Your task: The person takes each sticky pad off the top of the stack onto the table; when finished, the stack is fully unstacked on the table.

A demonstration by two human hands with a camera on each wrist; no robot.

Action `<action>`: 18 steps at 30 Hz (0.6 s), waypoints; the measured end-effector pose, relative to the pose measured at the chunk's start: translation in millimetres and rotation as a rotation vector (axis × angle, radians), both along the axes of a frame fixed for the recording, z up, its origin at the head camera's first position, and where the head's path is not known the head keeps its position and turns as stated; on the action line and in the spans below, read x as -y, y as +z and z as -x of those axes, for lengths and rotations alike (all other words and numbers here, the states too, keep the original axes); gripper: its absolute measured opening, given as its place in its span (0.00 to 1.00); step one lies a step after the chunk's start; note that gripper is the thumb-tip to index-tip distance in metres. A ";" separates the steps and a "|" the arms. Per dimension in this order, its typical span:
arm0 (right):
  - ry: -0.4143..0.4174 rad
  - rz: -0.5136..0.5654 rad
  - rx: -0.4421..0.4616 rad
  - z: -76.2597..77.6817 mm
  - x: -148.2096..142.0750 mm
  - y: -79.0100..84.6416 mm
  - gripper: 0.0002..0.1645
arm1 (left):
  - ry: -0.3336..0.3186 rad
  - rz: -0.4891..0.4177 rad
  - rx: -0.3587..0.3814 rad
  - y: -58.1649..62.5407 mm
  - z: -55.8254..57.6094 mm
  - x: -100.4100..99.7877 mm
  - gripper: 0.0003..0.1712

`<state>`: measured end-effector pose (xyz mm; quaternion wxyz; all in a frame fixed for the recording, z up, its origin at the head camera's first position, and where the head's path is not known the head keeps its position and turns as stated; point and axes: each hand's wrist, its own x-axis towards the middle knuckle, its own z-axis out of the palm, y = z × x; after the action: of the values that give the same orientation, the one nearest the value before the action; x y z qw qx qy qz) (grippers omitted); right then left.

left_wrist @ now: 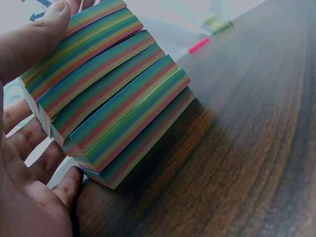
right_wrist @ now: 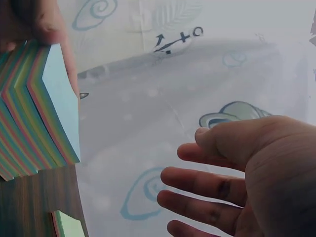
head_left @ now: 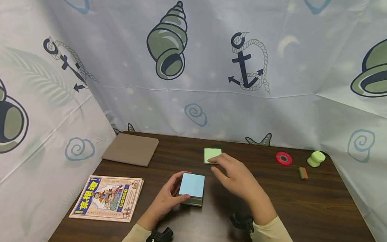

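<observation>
A tall stack of sticky note pads (head_left: 192, 185), pale blue on top with multicoloured striped sides, stands on the table. My left hand (head_left: 168, 198) grips it from the left, thumb on the near side; in the left wrist view the several pads (left_wrist: 118, 94) sit slightly out of line with one another. Behind the stack lies a thin light-green sticky note pad (head_left: 212, 153). Held in the air to the right of the stack, my right hand (head_left: 240, 178) has its fingers spread and carries nothing. The right wrist view shows those fingers (right_wrist: 202, 185) apart from the stack.
On the left lie a booklet (head_left: 107, 198) with a colourful cover and a flat brown board (head_left: 131, 149). At the back right are a red ring-shaped roll (head_left: 283, 158), a light-green knobbed object (head_left: 316, 159) and a small orange-and-green block (head_left: 303, 173). A patterned curtain borders the table.
</observation>
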<state>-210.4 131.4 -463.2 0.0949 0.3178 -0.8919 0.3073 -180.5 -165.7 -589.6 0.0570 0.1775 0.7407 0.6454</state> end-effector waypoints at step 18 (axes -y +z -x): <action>0.245 -0.081 0.069 -12.0 29.4 -8.7 0.33 | 0.012 0.013 0.032 -1.8 2.1 0.3 0.48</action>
<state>-198.3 102.1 -471.9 0.0132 0.4173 -0.8608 0.2912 -182.6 -166.0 -591.5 0.0660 0.1624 0.7449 0.6438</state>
